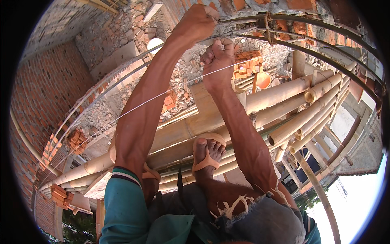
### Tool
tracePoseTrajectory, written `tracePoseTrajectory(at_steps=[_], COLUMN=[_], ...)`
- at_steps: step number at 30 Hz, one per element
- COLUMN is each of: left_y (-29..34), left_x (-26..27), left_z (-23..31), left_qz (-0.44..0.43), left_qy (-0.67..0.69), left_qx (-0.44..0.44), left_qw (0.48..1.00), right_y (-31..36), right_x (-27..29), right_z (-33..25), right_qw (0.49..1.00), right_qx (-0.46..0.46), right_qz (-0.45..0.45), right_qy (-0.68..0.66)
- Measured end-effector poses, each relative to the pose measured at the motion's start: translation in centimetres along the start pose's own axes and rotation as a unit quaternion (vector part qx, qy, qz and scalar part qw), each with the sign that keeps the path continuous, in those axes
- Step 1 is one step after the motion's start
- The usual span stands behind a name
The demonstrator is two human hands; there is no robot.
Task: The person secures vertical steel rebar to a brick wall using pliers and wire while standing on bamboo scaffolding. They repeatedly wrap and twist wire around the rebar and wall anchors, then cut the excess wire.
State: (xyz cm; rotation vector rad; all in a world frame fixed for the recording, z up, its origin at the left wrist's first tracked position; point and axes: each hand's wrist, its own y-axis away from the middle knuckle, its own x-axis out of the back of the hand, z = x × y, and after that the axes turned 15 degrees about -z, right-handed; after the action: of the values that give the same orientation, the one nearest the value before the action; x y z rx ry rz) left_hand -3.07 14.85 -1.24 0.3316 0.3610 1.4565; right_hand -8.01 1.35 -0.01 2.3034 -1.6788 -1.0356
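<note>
Both hands are raised to a run of steel reinforcing bars (308, 25) that curves across the top of the view against a brick wall (239, 4). The left hand (197, 22) is clenched on the upper bar; the right hand (218, 57), just below and beside it, is closed in a fist at a lower bar, apparently around thin tie wire, though the view is too small to confirm. A taut string line (138, 106) crosses behind the forearms. One sandalled foot (207, 152) rests on bamboo scaffold poles (284, 93). Brick rubble (122, 32) lies far below.
</note>
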Motion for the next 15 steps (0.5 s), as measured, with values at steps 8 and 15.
tracePoseTrajectory(at_steps=[8,15], left_y=[0.2,0.2], left_x=[0.4,0.0], left_z=[0.0,0.1], left_qz=[-0.023,0.007], left_qy=[0.054,-0.031], left_qx=[-0.020,-0.049], left_qw=[0.998,0.998], right_y=[-0.2,0.8], right_x=[0.2,-0.5], right_z=[-1.1,-3.3], right_qw=[0.751,0.707], right_qx=[0.228,0.113], right_qz=[0.087,0.082], right_qy=[0.613,0.693])
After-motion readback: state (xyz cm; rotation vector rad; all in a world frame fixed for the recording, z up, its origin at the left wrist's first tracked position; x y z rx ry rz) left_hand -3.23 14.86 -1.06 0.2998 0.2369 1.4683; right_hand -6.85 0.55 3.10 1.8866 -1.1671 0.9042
